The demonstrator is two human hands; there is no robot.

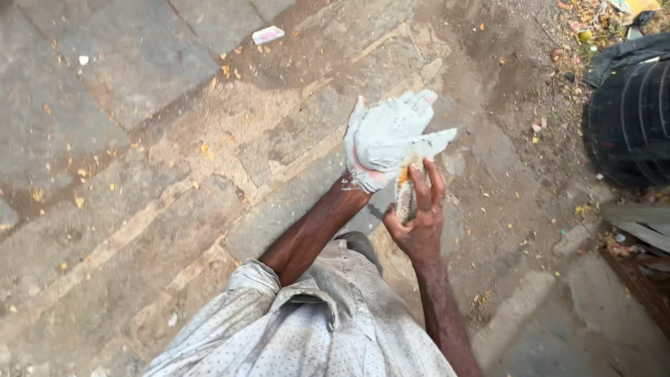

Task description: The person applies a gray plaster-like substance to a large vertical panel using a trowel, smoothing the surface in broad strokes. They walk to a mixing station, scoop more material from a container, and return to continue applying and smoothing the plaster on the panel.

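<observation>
Grey-white wet paste [380, 150] covers my left hand [387, 139] fully, from the fingertips down to the wrist, like a thick glove. The fingers [412, 105] of this hand are stretched out and lie close together, not curled around anything; the palm is flat and open.

Against this palm lies a flat pointed blade [434, 143], smeared with the same paste, its tip pointing out past the edge of the hand. My right hand [419, 227] holds the lower part of this blade from below. Its fingers [420, 187] are clamped around it, two of them reaching up along the tool. A little orange shows just where the grip begins, but I cannot tell what it is.

I judge that the step in hand is wiping the paste between blade and palm, and it looks to be in the middle. A next move would call for a firm grip on the slippery tool and a steady flat palm, so that no paste falls.

Nearer to me is my pale dotted cotton shirt [314, 335], with the left sleeve rolled up. Under everything is the floor of rough grey and brown stone slabs [139, 174], dusty, with small yellow bits on it. A small white scrap [268, 34] lies far ahead. At the right edge stands a black ribbed round object [628, 119], with dry litter [586, 21] beyond it.
</observation>
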